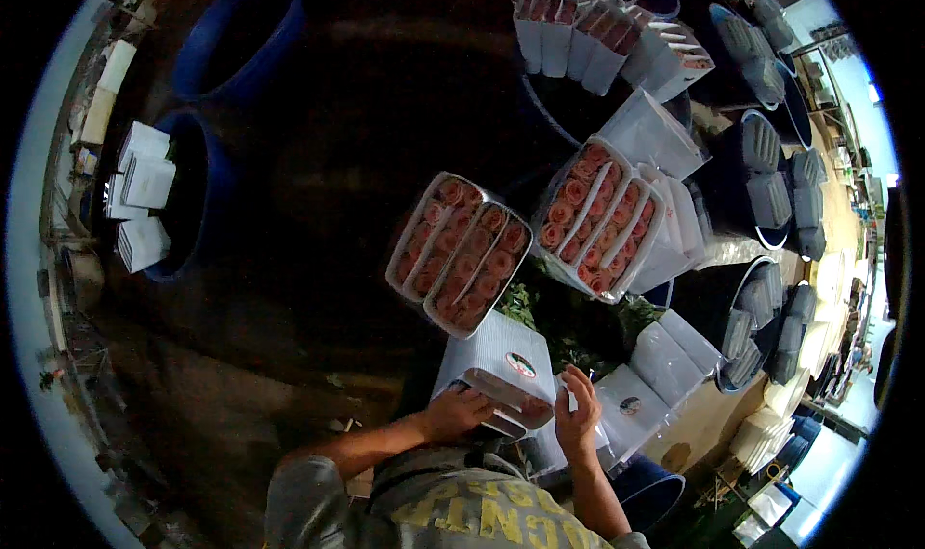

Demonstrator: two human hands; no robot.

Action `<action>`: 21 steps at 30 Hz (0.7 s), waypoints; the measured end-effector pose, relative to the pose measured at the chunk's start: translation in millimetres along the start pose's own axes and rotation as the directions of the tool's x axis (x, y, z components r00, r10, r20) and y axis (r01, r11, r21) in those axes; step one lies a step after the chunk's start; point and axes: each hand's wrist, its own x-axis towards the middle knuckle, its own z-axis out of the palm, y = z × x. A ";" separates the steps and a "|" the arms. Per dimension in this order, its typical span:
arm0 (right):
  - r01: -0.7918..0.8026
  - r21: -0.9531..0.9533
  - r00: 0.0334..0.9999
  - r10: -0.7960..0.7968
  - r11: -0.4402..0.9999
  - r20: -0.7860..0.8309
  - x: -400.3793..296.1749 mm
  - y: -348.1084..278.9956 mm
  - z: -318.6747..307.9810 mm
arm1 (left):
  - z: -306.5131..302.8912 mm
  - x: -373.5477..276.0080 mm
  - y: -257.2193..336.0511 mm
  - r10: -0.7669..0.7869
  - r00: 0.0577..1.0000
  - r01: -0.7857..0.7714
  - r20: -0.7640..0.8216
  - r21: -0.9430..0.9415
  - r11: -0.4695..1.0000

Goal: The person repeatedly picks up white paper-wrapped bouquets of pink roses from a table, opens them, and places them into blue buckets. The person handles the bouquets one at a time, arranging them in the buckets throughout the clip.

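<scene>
In front of my body stands a rose bouquet in a white corrugated cardboard wrap (498, 350) with a round sticker; a few pale pink blooms show at its near edge. My left hand (459, 411) curls over its near left edge and grips it. My right hand (579, 404) is raised at its right side, fingers bent; whether they pinch the wrap is unclear. Just beyond stands a pair of wrapped pink rose bouquets (462, 252), blooms up. To their right, another wrapped group of pink roses (603, 220) leans in a clear plastic sleeve.
More white wrapped bouquets (650, 390) lean at my right, above a blue tub (647, 487). Dark tubs with wrapped bouquets (755, 314) line the right side. Further bouquets (578, 32) stand at the far edge. Blue barrels (209, 195) are on the left, one holding white packs (148, 177).
</scene>
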 end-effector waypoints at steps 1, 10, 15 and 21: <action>0.012 0.001 1.000 -0.012 1.000 0.003 -7.3 1.4 0.7 | 1.8 -1.7 -1.8 0.026 1.000 -0.026 -0.016 0.013 1.000; 0.248 0.034 0.964 -0.244 0.968 -0.105 -35.8 16.6 -4.8 | 3.5 -12.0 -9.4 0.141 0.989 -0.132 -0.041 0.165 0.977; 0.233 0.120 0.956 -0.205 0.965 -0.208 -63.3 33.4 -23.5 | -11.7 7.2 8.2 0.199 0.972 -0.163 -0.123 0.250 0.954; 0.245 0.144 0.941 -0.199 0.959 -0.274 -75.2 41.8 -32.9 | -111.8 -8.2 84.8 0.145 0.938 -0.090 -0.316 0.183 0.979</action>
